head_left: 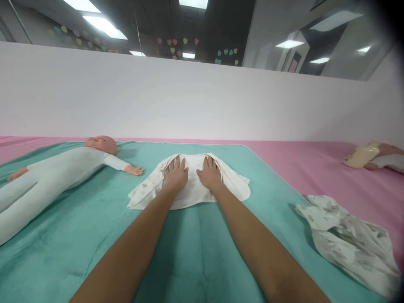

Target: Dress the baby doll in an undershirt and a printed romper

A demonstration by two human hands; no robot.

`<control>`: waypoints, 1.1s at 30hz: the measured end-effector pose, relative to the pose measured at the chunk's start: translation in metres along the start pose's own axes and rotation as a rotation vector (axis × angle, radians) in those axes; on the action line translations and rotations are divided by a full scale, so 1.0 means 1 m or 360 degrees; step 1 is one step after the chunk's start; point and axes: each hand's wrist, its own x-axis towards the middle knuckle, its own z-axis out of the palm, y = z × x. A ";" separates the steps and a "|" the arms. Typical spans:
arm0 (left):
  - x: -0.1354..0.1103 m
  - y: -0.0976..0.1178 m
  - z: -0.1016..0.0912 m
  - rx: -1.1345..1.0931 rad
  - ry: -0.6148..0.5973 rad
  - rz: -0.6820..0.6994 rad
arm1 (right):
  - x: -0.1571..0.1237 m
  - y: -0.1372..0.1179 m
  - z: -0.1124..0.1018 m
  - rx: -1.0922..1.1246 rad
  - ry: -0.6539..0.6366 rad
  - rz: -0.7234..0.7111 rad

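Nearest the camera, two bare forearms run forward from the lower edge over a teal blanket (195, 252), which covers most of the bench. To the right, at the blanket's edge, lies a crumpled patterned cloth (344, 244), loose and unfolded, well apart from both hands.

Further out, at the middle of the blanket, lies the white garment (189, 195), spread flat with its edges folded inward. The left hand (175, 176) lies palm down on its upper left part, fingers extended and close together, gripping nothing. The right hand (208, 174) lies palm down just beside it on the upper right part, likewise flat and holding nothing. The two hands are near each other but not touching. Both rest on the fabric.

To the left, a baby doll (63, 168) in a white one-piece suit lies on its back on the blanket, arms out, one arm pointing toward the garment but clear of it.

Beyond the blanket, a pink sheet (315, 168) covers the rest of the bench. At its far right lies a second doll (388, 158), only partly in view, with a cream-coloured item (361, 156) against it; what this item is cannot be told.

A white partition (189, 101) closes the far side. Above it, paper hearts (176, 46) and ceiling lights (104, 25) show.
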 end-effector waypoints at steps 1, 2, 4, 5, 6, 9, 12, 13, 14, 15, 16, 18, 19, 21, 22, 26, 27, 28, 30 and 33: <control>-0.001 0.000 -0.002 0.0014 0.0024 -0.0005 | 0.001 0.000 0.000 0.0004 -0.0003 0.0005; -0.001 0.000 -0.003 0.0030 0.0047 -0.0003 | 0.001 0.000 0.001 0.0006 -0.0011 0.0013; -0.002 0.001 -0.005 0.0059 0.0084 0.0018 | 0.002 0.000 0.001 0.0008 -0.0016 0.0036; -0.003 0.001 -0.006 0.0069 0.0102 0.0034 | 0.002 0.000 0.001 0.0009 -0.0015 0.0051; -0.003 0.001 -0.007 0.0077 0.0116 0.0052 | 0.002 0.000 0.001 0.0009 -0.0019 0.0065; -0.004 0.000 -0.008 0.0096 0.0122 0.0070 | 0.001 0.000 0.000 0.0011 -0.0024 0.0096; -0.004 -0.002 -0.006 0.0118 0.0109 0.0056 | 0.000 0.001 -0.001 0.0026 -0.0030 0.0099; -0.003 -0.003 -0.005 0.0121 0.0096 0.0052 | 0.000 0.002 0.000 0.0035 -0.0040 0.0095; -0.002 -0.004 -0.003 0.0120 0.0075 0.0050 | 0.001 0.002 0.000 0.0046 -0.0056 0.0089; -0.002 -0.005 -0.002 0.0115 0.0044 0.0045 | 0.001 0.003 0.000 0.0058 -0.0076 0.0083; -0.001 -0.006 0.000 0.0106 0.0007 0.0036 | 0.002 0.004 0.001 0.0069 -0.0101 0.0077; 0.001 -0.008 0.002 0.0081 -0.0075 0.0017 | 0.003 0.004 0.002 0.0084 -0.0148 0.0074; 0.001 -0.009 0.002 0.0068 -0.0110 0.0007 | 0.004 0.005 0.003 0.0087 -0.0167 0.0076; 0.003 -0.009 0.003 0.0049 -0.0166 -0.0008 | 0.004 0.004 0.003 0.0078 -0.0196 0.0085; 0.003 -0.009 0.002 0.0042 -0.0190 -0.0015 | 0.004 0.004 0.003 0.0069 -0.0207 0.0090; 0.005 -0.008 0.000 0.0018 -0.0308 -0.0048 | 0.004 0.003 0.002 0.0051 -0.0254 0.0106; 0.005 -0.008 0.000 0.0011 -0.0335 -0.0057 | 0.004 0.003 0.002 0.0055 -0.0267 0.0110; 0.005 -0.008 -0.001 0.0005 -0.0354 -0.0063 | 0.004 0.002 0.001 0.0060 -0.0280 0.0115; 0.006 -0.008 -0.001 -0.0006 -0.0371 -0.0072 | 0.005 0.002 0.000 0.0074 -0.0306 0.0127; 0.006 -0.009 0.000 -0.0031 -0.0380 -0.0080 | 0.006 0.001 -0.002 0.0087 -0.0336 0.0170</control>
